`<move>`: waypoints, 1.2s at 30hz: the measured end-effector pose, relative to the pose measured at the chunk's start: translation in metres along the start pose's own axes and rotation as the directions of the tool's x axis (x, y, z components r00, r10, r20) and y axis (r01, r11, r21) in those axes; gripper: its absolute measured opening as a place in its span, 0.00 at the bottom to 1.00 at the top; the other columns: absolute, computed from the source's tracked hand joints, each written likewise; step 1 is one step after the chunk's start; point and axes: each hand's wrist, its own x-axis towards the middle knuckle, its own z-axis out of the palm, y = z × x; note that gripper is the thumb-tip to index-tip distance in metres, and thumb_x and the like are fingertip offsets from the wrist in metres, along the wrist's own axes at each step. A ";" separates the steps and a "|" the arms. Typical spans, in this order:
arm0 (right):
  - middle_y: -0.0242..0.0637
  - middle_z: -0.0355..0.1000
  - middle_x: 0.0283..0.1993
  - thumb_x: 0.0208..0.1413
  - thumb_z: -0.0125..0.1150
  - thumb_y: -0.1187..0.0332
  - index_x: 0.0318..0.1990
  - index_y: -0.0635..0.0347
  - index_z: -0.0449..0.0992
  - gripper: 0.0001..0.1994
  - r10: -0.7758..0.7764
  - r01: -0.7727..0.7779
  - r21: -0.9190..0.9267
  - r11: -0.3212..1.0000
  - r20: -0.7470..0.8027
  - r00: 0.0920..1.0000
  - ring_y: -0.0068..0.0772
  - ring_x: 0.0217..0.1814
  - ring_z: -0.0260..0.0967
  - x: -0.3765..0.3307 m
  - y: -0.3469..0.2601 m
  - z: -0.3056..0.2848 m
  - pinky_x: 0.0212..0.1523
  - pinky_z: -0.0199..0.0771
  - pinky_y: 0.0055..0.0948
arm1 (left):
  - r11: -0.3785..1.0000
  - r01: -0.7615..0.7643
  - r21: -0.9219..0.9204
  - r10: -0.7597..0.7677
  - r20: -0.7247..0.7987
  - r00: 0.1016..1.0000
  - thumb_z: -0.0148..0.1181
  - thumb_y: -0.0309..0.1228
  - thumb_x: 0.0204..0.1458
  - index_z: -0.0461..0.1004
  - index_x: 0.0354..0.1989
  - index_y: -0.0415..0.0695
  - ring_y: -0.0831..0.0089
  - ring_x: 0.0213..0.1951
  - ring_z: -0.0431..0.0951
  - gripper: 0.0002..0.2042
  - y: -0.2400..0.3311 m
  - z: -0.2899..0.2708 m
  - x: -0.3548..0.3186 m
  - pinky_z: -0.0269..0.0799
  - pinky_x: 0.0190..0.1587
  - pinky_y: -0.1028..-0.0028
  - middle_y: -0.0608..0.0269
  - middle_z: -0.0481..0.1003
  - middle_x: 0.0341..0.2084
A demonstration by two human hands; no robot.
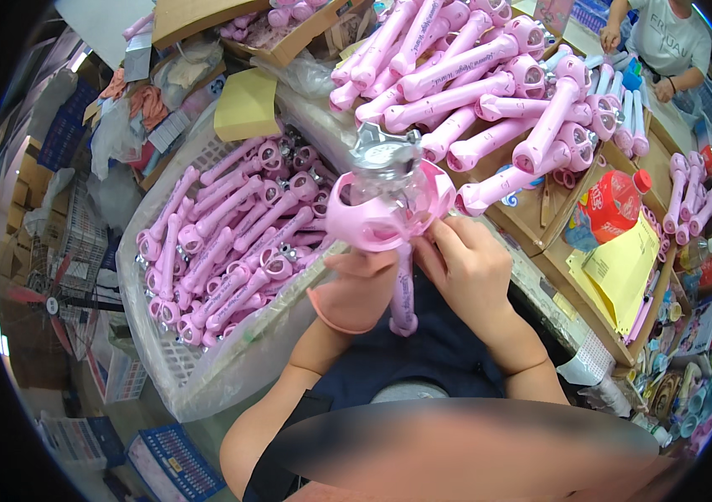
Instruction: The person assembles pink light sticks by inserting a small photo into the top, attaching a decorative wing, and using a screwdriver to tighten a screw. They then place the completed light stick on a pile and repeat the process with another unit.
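Observation:
Close in front of me is a pink toy wand [404,293] with its ring-shaped head up and its handle hanging down. A shiny silver, crown-like piece [387,159] sits at the top of that head; it is slightly blurred, and I cannot tell how it is joined. My left hand [356,289], in an orange-pink glove, is closed around the wand just under the head. Bare, my right hand [473,255] pinches the right side of the wand where head meets handle; its fingertips are partly hidden.
At left, a lined white basket [197,397] holds many wands with silver pieces. More pink wands [456,84] are heaped on the table ahead. To the right are a red-labelled bottle [611,205] and yellow paper [619,272]. Another person [670,42] works at the far right.

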 end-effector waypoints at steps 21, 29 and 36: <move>0.40 0.71 0.38 0.48 0.70 0.66 0.55 0.65 0.63 0.29 0.255 -0.869 0.467 0.161 0.831 0.494 0.27 0.35 0.72 -0.105 0.000 0.061 0.38 0.74 0.28 | -0.098 0.137 -0.986 -0.194 0.154 0.969 0.37 0.64 0.57 0.69 0.46 0.34 0.67 0.29 0.75 0.37 0.009 -0.018 0.044 0.70 0.35 0.70 0.60 0.70 0.37; 0.39 0.72 0.28 0.54 0.65 0.58 0.54 0.65 0.65 0.26 -0.298 -0.771 0.260 -0.582 0.814 0.499 0.27 0.21 0.71 -0.088 0.032 0.044 0.24 0.71 0.24 | 0.986 -0.044 -0.159 0.017 -0.172 0.985 0.65 0.35 0.43 0.74 0.43 0.38 0.61 0.33 0.78 0.20 0.010 -0.034 0.039 0.67 0.43 0.67 0.52 0.77 0.31; 0.34 0.70 0.29 0.66 0.52 0.57 0.46 0.61 0.66 0.15 0.343 -0.768 0.607 -0.203 0.779 0.525 0.21 0.22 0.68 -0.065 0.031 0.057 0.25 0.71 0.22 | 0.970 -0.027 0.242 0.022 0.023 0.999 0.60 0.30 0.46 0.75 0.44 0.41 0.56 0.40 0.75 0.15 -0.009 -0.003 0.015 0.66 0.50 0.63 0.55 0.76 0.39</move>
